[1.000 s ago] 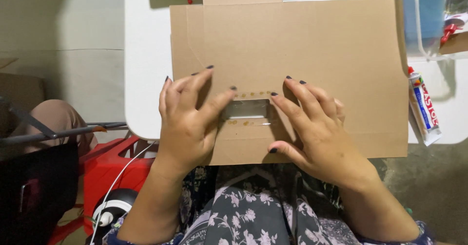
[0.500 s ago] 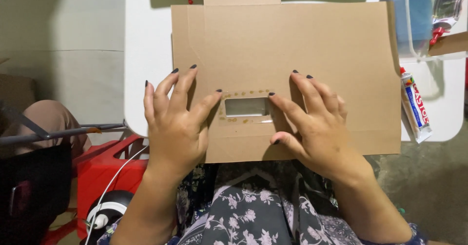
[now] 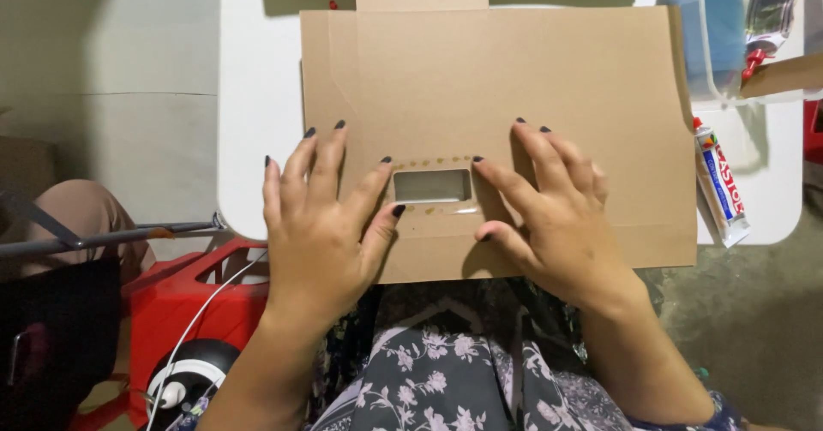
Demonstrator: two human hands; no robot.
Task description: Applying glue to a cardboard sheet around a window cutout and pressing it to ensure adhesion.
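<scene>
Your white table [image 3: 257, 97] is the biggest thing in view, w/ rounded corners, running off the top edge. Flat on it lies the brown cardboard sheet [image 3: 514, 80], covering most of the tabletop; its near edge overhangs the table toward your lap, and a short tab sticks up at the top centre. Below the table, on the left, sits a red plastic crate [image 3: 184, 298] w/ a white cable running across it.

Top right, a clear plastic container [image 3: 729, 45] stands on the table, just past the sheet's right edge, w/ something blue inside.

Your left hand [image 3: 317, 234] is flat on the cardboard, fingers spread, not gripping anything; index and thumb tips sit at the left side of the small window. Your right hand [image 3: 553, 212] is likewise flat and released, palm down, index tip at the window's right side, thumb pressing the sheet below it.

Right of the sheet, a white glue tube [image 3: 718, 182] lies on the table, just beside the cardboard's edge, cap end toward you.

Smallest: the rectangular window cutout [image 3: 433, 185] in the sheet, between your two hands, w/ a row of small dots of glue above it and a few along its lower edge.
</scene>
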